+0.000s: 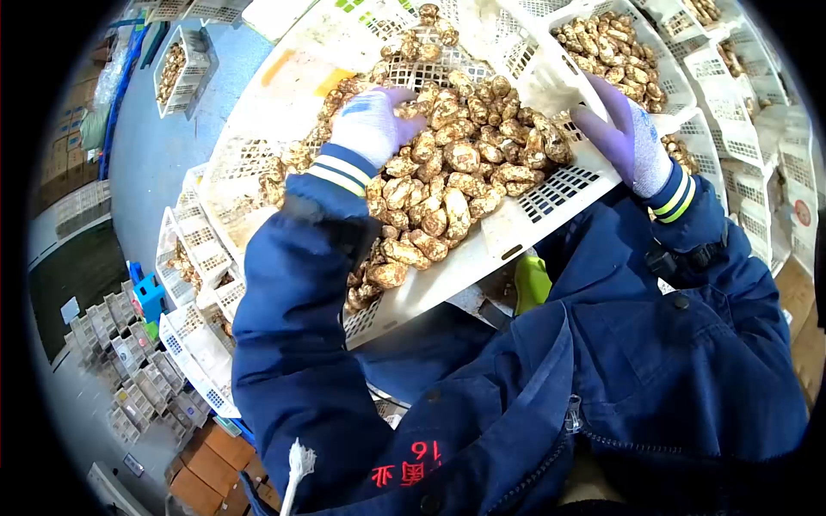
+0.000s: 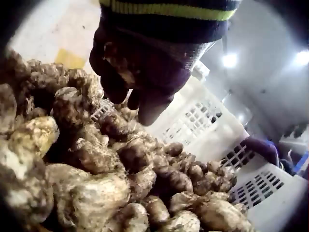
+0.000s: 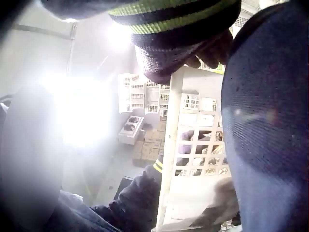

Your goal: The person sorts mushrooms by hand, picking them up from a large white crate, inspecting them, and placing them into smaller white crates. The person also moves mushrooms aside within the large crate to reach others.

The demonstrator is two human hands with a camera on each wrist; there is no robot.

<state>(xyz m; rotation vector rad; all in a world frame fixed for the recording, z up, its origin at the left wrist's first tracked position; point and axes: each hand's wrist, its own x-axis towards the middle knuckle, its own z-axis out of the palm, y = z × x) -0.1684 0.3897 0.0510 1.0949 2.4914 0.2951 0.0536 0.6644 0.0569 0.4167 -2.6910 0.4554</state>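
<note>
Lumpy brown-and-white, soil-flecked tuber-like pieces (image 1: 460, 155) lie heaped in a large white slotted crate (image 1: 490, 249) over the person's lap. My left hand (image 1: 366, 127), in a purple-and-white glove, reaches over the heap's far left part, thumb and a finger spread apart. From beneath, the left wrist view shows this hand (image 2: 145, 72) just above the pieces (image 2: 91, 193), a brown patch against its palm. At the crate's right rim is my right hand (image 1: 632, 142), also gloved, with fingers long and thumb apart. The right wrist view shows it (image 3: 169, 63) over the rim (image 3: 169, 145).
More white crates hold similar pieces (image 1: 611, 56) at the back right. Others (image 1: 202, 344) stand to the left, and one crate (image 1: 182, 70) is on the blue floor (image 1: 163, 159). Stacked crates (image 1: 146, 378) and cardboard boxes (image 1: 211, 464) stand at lower left.
</note>
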